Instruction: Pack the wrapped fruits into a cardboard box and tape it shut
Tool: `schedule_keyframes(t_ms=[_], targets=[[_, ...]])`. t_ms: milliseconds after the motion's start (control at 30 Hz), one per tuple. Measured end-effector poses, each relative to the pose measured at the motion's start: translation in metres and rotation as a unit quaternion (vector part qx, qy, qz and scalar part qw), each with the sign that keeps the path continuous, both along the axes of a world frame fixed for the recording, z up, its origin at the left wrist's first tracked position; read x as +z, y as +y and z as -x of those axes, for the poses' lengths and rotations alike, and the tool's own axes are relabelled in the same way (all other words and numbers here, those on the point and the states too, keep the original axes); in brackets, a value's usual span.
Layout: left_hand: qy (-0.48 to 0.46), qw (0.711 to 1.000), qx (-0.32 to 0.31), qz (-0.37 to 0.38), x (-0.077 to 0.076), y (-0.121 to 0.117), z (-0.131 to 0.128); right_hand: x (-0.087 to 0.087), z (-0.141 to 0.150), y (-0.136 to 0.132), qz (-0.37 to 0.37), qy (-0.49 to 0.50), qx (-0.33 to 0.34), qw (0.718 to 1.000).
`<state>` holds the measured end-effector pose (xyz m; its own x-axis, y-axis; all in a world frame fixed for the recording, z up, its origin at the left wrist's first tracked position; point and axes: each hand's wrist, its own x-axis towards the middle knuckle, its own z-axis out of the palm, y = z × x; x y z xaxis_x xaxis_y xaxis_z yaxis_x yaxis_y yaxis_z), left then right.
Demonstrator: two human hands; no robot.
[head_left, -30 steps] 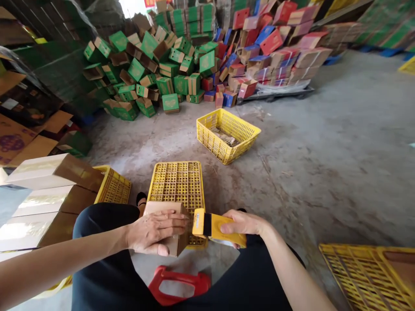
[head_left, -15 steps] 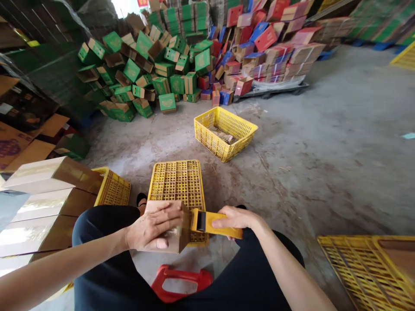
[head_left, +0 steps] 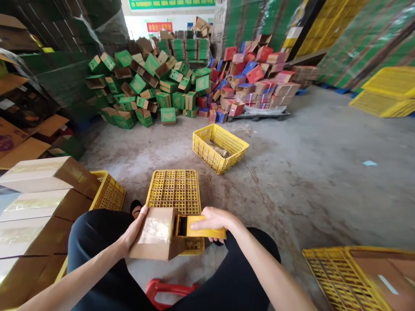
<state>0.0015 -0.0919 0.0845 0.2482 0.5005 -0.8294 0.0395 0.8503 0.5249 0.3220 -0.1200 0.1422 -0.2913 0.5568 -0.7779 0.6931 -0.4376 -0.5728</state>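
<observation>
A small cardboard box [head_left: 155, 235] with shiny tape across its top rests on an upturned yellow crate [head_left: 175, 190] between my knees. My left hand [head_left: 135, 233] grips the box along its left side, thumb near the top edge. In my right hand [head_left: 210, 220] is a yellow tape dispenser [head_left: 204, 227], its dark front end against the right side of the box. The fingers under the dispenser are partly hidden.
Taped cardboard boxes [head_left: 35, 207] are stacked on my left beside a yellow crate [head_left: 110, 190]. An open yellow basket [head_left: 220, 149] stands ahead. Another crate [head_left: 343, 276] holding flat cardboard is at right. A red stool [head_left: 168, 288] shows below. Green cartons [head_left: 168, 115] pile up behind.
My left hand has slid from the top of the box to its left side, uncovering the tape. The dispenser stays at the box's right side. The view has tilted up.
</observation>
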Motion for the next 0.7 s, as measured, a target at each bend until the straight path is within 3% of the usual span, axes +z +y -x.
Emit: schedule_keyframes(t_ms=[167, 333, 433, 533, 600, 700], targets=[[-0.066, 0.996, 0.053, 0.016, -0.009, -0.009, 0.026, 0.009, 0.030, -0.011, -0.045, -0.002, -0.030, 0.999], [-0.083, 0.995, 0.051, 0.028, -0.019, -0.003, 0.026, 0.032, 0.033, -0.014, -0.041, -0.046, -0.025, 0.998], [-0.109, 0.993, 0.044, 0.030, -0.035, 0.007, 0.015, 0.047, 0.030, -0.011, -0.028, -0.052, -0.037, 0.998], [-0.116, 0.993, 0.012, 0.028, -0.059, 0.019, 0.002, 0.049, 0.029, -0.006, -0.009, -0.072, -0.046, 0.996], [-0.094, 0.996, 0.005, -0.008, -0.074, 0.029, -0.003, 0.041, 0.032, -0.001, 0.000, -0.077, -0.056, 0.995], [-0.006, 0.984, 0.035, -0.176, -0.091, 0.048, -0.001, 0.018, 0.044, 0.009, -0.002, -0.053, -0.097, 0.994]])
